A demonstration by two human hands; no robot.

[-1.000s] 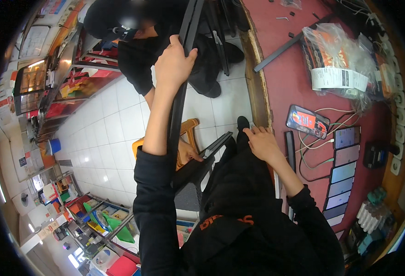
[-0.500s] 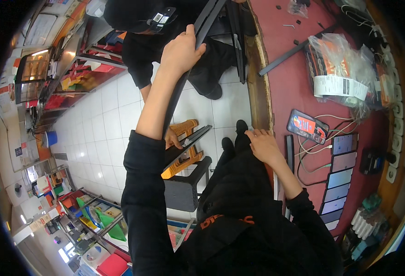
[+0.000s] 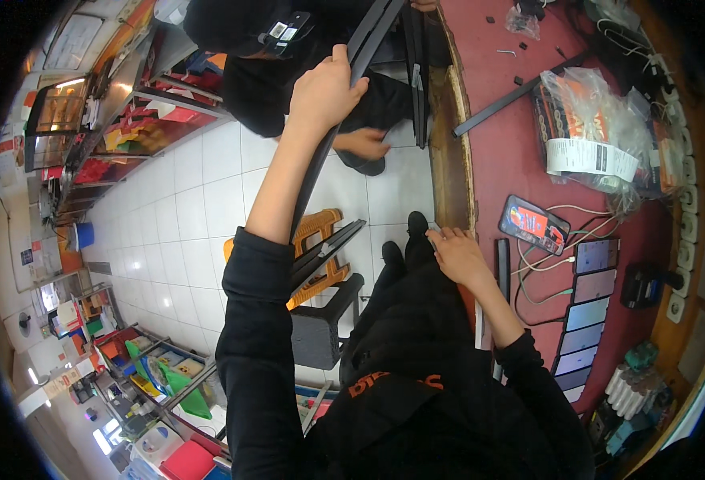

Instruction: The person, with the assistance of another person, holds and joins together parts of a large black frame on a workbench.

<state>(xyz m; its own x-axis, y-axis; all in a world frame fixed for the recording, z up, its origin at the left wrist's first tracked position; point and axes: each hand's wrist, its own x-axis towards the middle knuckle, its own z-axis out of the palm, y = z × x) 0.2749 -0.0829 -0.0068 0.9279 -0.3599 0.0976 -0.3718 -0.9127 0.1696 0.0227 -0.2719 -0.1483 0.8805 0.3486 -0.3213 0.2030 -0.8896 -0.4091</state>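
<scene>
My left hand (image 3: 323, 92) is wrapped round a long black metal bar (image 3: 366, 44), part of a frame that slants down past my forearm. The bar's lower part passes behind my sleeve. A co-worker crouches across from me, and their blurred hand (image 3: 364, 145) is below my grip, beside the bar. My right hand (image 3: 458, 254) lies on the edge of the red tabletop (image 3: 500, 172), fingers stretched out and holding nothing. More black bars (image 3: 338, 244) extend over an orange plastic stool (image 3: 320, 226).
A dark grey stool (image 3: 315, 336) stands near my legs. On the tabletop are a lit phone (image 3: 535, 224), a row of several phones (image 3: 586, 312) on cables, a plastic-wrapped package (image 3: 588, 132) and a loose dark bar (image 3: 500, 110). Shelves (image 3: 172, 104) stand on the left.
The co-worker's hand has left the lower bars by the orange stool and moved up beneath my left hand. My left hand keeps its grip; my right hand stays on the table edge.
</scene>
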